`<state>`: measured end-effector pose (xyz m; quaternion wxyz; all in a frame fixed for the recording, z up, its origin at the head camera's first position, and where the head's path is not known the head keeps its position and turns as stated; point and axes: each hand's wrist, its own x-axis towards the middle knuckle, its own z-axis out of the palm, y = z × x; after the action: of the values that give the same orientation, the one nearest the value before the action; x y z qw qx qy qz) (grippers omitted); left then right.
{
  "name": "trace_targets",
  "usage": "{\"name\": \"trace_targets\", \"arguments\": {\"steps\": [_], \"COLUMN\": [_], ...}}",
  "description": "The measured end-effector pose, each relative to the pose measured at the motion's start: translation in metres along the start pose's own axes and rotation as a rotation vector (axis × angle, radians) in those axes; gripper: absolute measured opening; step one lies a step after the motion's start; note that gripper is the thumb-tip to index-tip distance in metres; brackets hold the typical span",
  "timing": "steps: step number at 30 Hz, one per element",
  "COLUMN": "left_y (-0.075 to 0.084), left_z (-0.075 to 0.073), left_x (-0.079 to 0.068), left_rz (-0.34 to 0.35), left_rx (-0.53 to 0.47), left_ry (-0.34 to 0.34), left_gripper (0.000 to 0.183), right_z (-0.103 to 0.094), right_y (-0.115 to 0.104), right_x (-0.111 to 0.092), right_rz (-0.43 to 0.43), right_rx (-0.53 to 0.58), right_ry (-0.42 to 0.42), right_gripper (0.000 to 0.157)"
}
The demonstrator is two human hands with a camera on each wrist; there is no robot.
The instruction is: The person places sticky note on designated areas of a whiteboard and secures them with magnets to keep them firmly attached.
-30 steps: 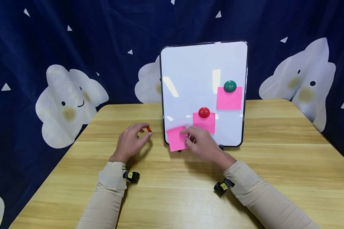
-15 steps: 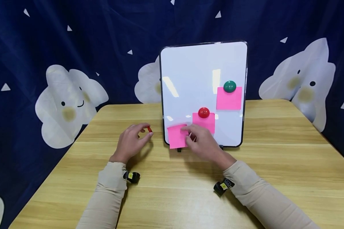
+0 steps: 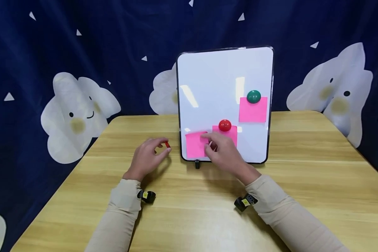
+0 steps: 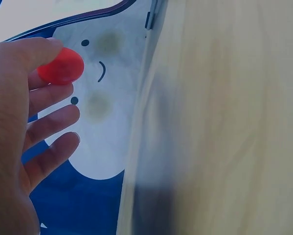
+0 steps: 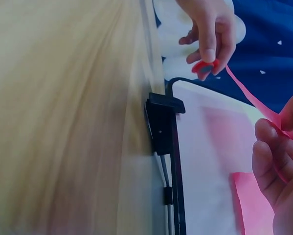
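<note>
A round red magnet [image 4: 63, 67] is pinched between the thumb and forefinger of my left hand [image 3: 146, 156], left of the whiteboard [image 3: 212, 80]; its dark back shows in the right wrist view. My right hand [image 3: 225, 150] pinches the right edge of a pink sticky note [image 3: 195, 145] in front of the board's lower left corner. Seen from the right wrist, this note stands off the board surface. Beside it, a second red magnet [image 3: 225, 125] sits at the top of another pink note [image 3: 233, 133], partly hidden by my right hand. Higher right, a green magnet [image 3: 253, 96] overlaps a third pink note [image 3: 253, 112].
The whiteboard stands upright on the wooden table [image 3: 189, 210], held by a black stand clip [image 5: 161, 122] at its lower edge. A dark blue curtain [image 3: 129, 28] with cloud faces hangs behind the table.
My right hand has raised the pink note a little, so its lower edge now lies above the board's bottom frame and it hangs straighter. My left hand has shifted slightly right with the magnet.
</note>
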<state>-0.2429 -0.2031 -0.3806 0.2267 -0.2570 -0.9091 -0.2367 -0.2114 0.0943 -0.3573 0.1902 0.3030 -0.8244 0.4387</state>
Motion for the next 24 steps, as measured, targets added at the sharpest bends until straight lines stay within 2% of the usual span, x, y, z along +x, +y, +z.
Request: {"name": "trace_targets", "arguments": {"steps": [16,24], "left_y": [0.001,0.002], "left_z": [0.000,0.000], "left_x": [-0.003,0.002], "left_rz": [-0.007,-0.029], "left_rx": [-0.022,-0.051], "left_ry": [0.015,0.026], "left_gripper": [0.036,0.037], "right_z": [-0.006,-0.006], "right_y": [0.003,0.000], "right_x": [0.016,0.032], "right_rz": [-0.022,-0.051], "right_rx": [-0.058,-0.100], "right_ry": [0.048,0.082], "right_gripper": [0.031,0.031]}}
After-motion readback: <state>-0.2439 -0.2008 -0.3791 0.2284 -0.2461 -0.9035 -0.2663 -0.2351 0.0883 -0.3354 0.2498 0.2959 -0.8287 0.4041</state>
